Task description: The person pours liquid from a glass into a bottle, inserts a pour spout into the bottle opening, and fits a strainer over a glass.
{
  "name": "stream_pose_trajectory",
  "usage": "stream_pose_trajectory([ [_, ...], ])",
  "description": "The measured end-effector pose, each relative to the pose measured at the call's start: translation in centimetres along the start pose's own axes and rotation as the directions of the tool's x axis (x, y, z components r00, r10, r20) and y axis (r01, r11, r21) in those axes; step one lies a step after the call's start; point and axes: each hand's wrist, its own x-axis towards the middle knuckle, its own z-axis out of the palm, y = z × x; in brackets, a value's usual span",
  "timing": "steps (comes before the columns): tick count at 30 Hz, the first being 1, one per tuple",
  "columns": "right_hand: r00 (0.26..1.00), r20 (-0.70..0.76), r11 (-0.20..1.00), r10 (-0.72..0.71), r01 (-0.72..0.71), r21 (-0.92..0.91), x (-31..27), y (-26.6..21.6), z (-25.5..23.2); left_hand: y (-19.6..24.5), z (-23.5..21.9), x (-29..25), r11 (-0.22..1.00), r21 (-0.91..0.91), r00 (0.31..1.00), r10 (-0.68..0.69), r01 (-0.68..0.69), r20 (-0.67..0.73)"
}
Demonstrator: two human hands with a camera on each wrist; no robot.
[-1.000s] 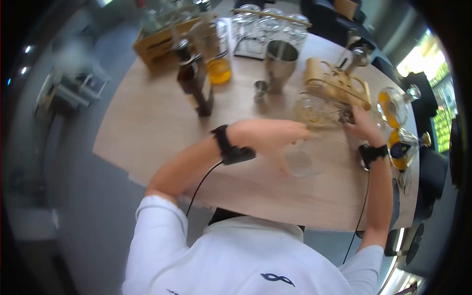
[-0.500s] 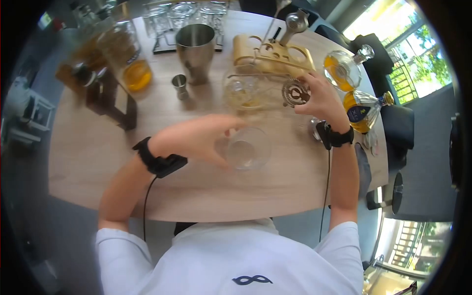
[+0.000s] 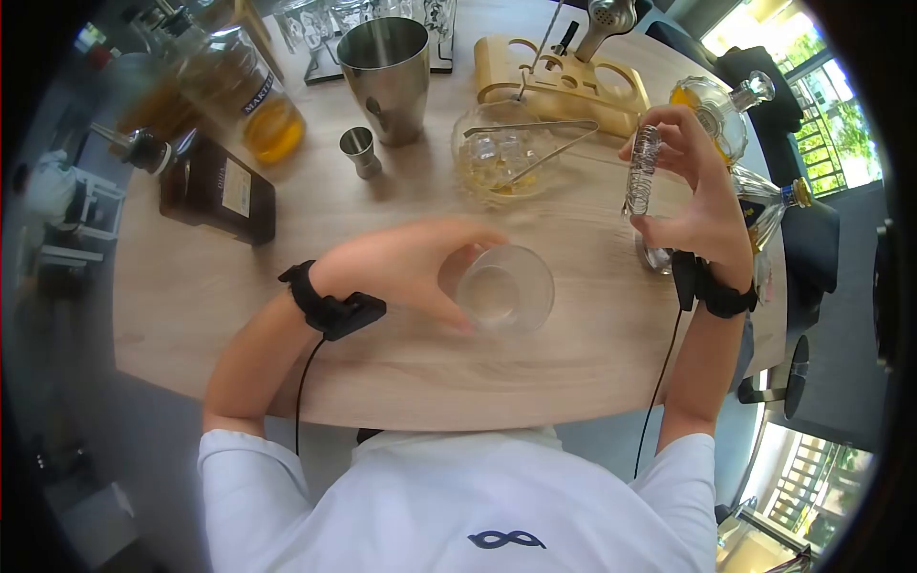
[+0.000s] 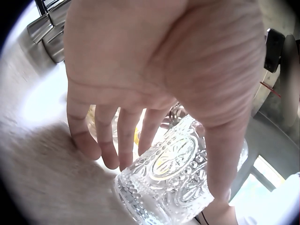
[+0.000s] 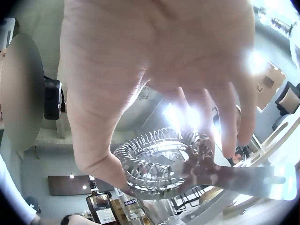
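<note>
A clear patterned glass (image 3: 506,289) stands on the table in front of the person. The left hand (image 3: 396,267) is around its left side, fingers and thumb spread; in the left wrist view the fingers hang relaxed beside the glass (image 4: 164,180), and contact is unclear. To the right, the right hand (image 3: 702,191) holds a metal coil-edged strainer (image 3: 642,172) raised on edge. From the right wrist view, the thumb is against the coil of the strainer (image 5: 159,164) and fingers are behind it.
A glass bowl (image 3: 492,177) with ice and tongs (image 3: 535,125) lies ahead. Beyond are a jigger (image 3: 360,153), metal shaker tin (image 3: 387,81), wooden tool stand (image 3: 564,91) and upturned glasses. Bottles flank both sides, including a dark bottle (image 3: 218,191).
The right hand has lifted the strainer and turned it from face-on to edge-on. The left hand stays beside the glass. The head view has shifted.
</note>
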Motion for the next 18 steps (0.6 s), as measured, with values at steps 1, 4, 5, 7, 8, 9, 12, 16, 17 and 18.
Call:
stream_pose_trajectory([
  [1,1.000,0.002,1.000,-0.001,0.001,0.006,0.1,-0.2,0.4,-0.2,0.1,0.1,1.000,0.001,1.000,0.023,-0.023,0.004],
  [4,0.999,-0.051,0.979,-0.004,0.014,0.204,0.6,-1.2,1.7,-0.5,0.3,0.0,0.998,-0.056,0.999,0.036,-0.036,-0.005],
  [5,0.996,-0.078,0.946,0.034,-0.007,0.325,0.7,-1.4,2.3,-0.8,0.3,0.1,0.998,-0.055,0.999,0.035,-0.036,-0.008],
  [7,0.993,-0.092,0.895,0.068,-0.020,0.445,0.7,-0.8,3.0,-1.4,0.6,0.2,0.990,-0.025,0.990,0.138,-0.138,-0.021],
  [8,0.992,-0.044,0.886,0.115,-0.083,0.456,0.5,0.0,3.2,-1.5,0.7,0.2,0.991,-0.028,0.991,0.130,-0.131,-0.028],
  [9,0.987,0.006,0.873,0.163,-0.147,0.465,0.5,0.0,3.7,-1.6,1.0,0.3,0.985,-0.017,0.985,0.170,-0.171,-0.040],
  [12,0.998,0.069,0.914,0.009,-0.036,0.403,0.4,-1.7,4.9,-2.1,1.6,0.6,0.974,-0.017,0.972,0.226,-0.227,-0.065],
  [16,0.992,0.077,0.916,-0.100,0.062,0.396,-0.2,-4.3,6.9,-1.5,1.5,0.9,0.981,-0.063,0.983,0.184,-0.185,-0.024],
  [17,0.999,0.033,0.903,-0.023,0.007,0.429,-0.5,-4.8,7.2,-1.7,1.5,1.1,0.979,-0.068,0.981,0.189,-0.191,-0.030],
  [18,0.998,0.016,0.969,-0.056,0.051,0.240,-0.6,-5.1,7.2,-1.9,1.7,1.2,0.976,-0.091,0.980,0.193,-0.196,-0.039],
])
